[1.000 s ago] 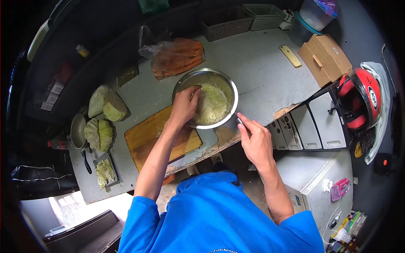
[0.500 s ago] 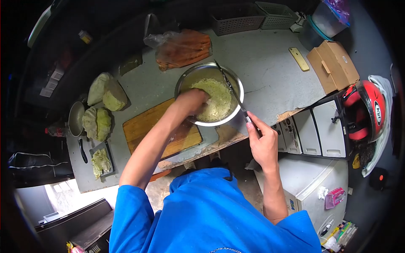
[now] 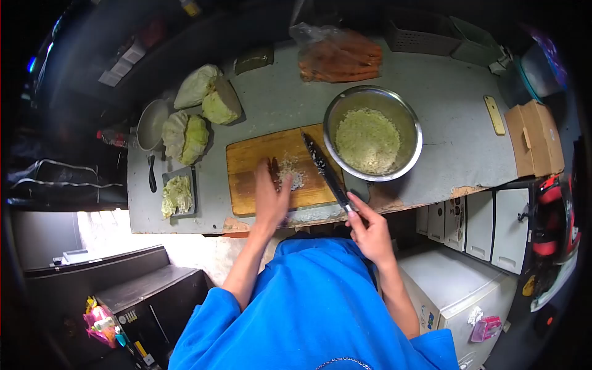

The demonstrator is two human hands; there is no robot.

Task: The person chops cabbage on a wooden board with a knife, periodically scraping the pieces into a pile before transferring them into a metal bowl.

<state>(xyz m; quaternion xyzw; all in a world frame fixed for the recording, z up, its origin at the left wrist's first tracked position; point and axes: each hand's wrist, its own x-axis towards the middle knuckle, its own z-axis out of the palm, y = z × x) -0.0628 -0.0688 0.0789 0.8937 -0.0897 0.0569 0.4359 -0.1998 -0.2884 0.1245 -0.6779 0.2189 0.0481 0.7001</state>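
My left hand (image 3: 270,197) is over the wooden cutting board (image 3: 246,151), fingers stretched out and thumb apart, slightly blurred. Beside its thumb lies a small heap of finely chopped pale bits (image 3: 294,176). My right hand (image 3: 372,235) grips the handle of a knife (image 3: 322,164). Its dark blade slants over the board's right part, with pale bits stuck to it. Just right of the board stands a metal bowl (image 3: 418,142) holding finely chopped pale-green cabbage (image 3: 368,140).
Cabbage pieces (image 3: 220,102) and a cabbage half (image 3: 185,137) lie at the left, near a pan (image 3: 152,125) and a small tray (image 3: 192,206) with leaves. Bagged carrots (image 3: 341,58) lie behind the bowl. A phone (image 3: 494,115) and cardboard box (image 3: 535,139) are at the right.
My left hand has left the bowl and is now at the cutting board. The knife moved from over the bowl to over the board. The view has shifted, so the table appears further right.
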